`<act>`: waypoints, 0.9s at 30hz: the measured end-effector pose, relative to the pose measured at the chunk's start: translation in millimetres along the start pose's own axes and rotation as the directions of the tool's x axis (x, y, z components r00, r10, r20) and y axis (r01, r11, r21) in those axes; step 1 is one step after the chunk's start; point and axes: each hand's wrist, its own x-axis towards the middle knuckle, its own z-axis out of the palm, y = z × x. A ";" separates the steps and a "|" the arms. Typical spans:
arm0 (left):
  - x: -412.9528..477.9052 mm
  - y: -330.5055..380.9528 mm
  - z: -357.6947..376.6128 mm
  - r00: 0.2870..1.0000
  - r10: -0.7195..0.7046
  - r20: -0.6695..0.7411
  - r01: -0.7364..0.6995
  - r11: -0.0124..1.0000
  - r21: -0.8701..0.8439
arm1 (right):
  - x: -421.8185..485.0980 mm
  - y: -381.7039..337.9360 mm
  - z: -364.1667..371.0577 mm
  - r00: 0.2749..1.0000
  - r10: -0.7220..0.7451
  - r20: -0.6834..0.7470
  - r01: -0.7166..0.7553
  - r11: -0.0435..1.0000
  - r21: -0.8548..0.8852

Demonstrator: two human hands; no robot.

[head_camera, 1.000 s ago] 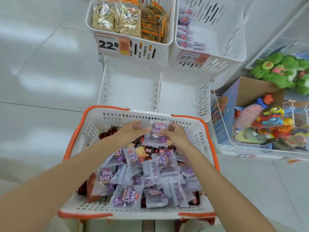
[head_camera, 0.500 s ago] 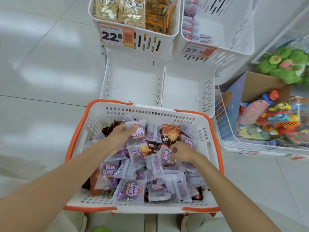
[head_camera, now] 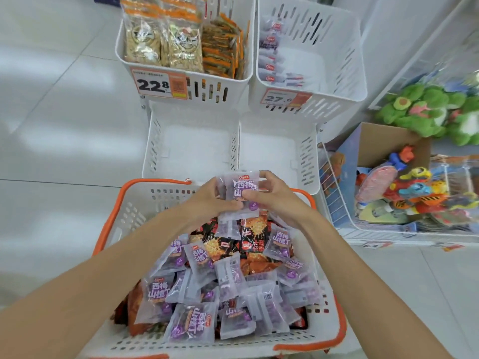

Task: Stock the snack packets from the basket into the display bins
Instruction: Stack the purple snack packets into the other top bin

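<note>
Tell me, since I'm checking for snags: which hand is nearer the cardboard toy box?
Right. The right hand holds the purple packets on the side toward the cardboard toy box; the left hand grips them from the far side, over the basket.

Both lower bins (head_camera: pixel 193 151) are lying open past the basket (head_camera: pixel 155 181) rim; upper bins (head_camera: pixel 233 99) are overhanging their far edges.

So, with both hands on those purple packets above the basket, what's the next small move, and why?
Probably carry the purple packets forward and set them in one of the lower bins beyond the basket. The left hand and right hand grip them clear of the pile, and both bins look empty.
</note>
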 end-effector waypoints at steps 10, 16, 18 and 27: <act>65.7 191.5 19.7 0.915 0.377 0.146 -0.403 0.878 0.258 | 22.9 -171.8 -119.7 0.986 -0.153 0.062 0.162 0.968 -0.191; 132.0 264.8 3.8 0.786 0.618 0.033 -0.492 0.592 0.639 | 74.7 -218.7 -202.3 0.842 -0.411 -0.349 0.304 0.897 -0.322; 157.5 260.9 -14.2 0.776 0.630 -0.014 -0.268 0.351 0.897 | 106.8 -212.8 -225.9 0.746 -0.501 -0.439 0.307 0.843 -0.441; 205.1 226.2 -34.8 0.757 0.651 -0.051 -0.216 0.323 0.922 | 218.2 -142.5 -225.2 0.922 -0.361 -0.140 0.258 0.842 -0.473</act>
